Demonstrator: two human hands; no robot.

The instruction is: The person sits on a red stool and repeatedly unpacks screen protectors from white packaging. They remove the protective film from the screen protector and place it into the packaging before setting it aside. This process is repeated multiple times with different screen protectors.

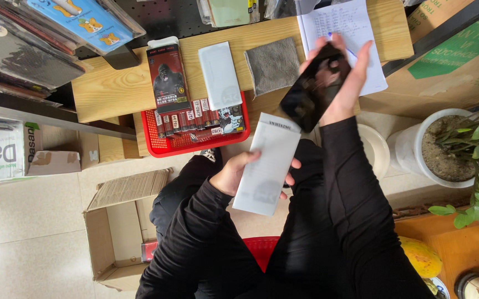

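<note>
Hands: left (234, 174) grips white packet (266, 164); right (342, 83) holds black phone (315, 87).

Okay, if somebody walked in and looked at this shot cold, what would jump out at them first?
Probably the dark phone held up in the right hand over the wooden table, and the white flat packet in the left hand just below it. Next, the bright red basket of small boxed packs at the table's front edge, with a grey cloth lying behind it.
</note>
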